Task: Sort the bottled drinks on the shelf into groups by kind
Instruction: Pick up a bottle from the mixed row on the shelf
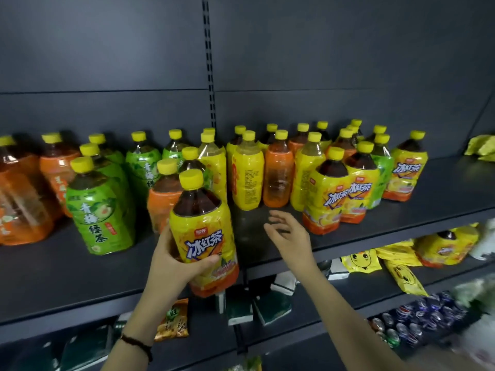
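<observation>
My left hand [174, 266] grips a yellow-labelled iced tea bottle [205, 234] with a yellow cap, held off the dark shelf [80, 279] over its front edge. My right hand [288, 234] hovers with fingers spread over a bare patch of shelf, holding nothing. Green-labelled tea bottles [100, 207] stand at left and centre-left. Orange-labelled bottles [24, 194] stand at far left, and one [278, 172] stands in the middle. More yellow iced tea bottles [328, 199] are grouped at the right, with a green one among them.
Below the shelf, a lower shelf holds yellow snack packets [361, 261], a lying yellow bottle [444, 247], dark boxes [270, 306] and an orange snack bag [174, 322]. Blue cans [417, 317] sit lower right. The dark back panel has a slotted upright [210, 62].
</observation>
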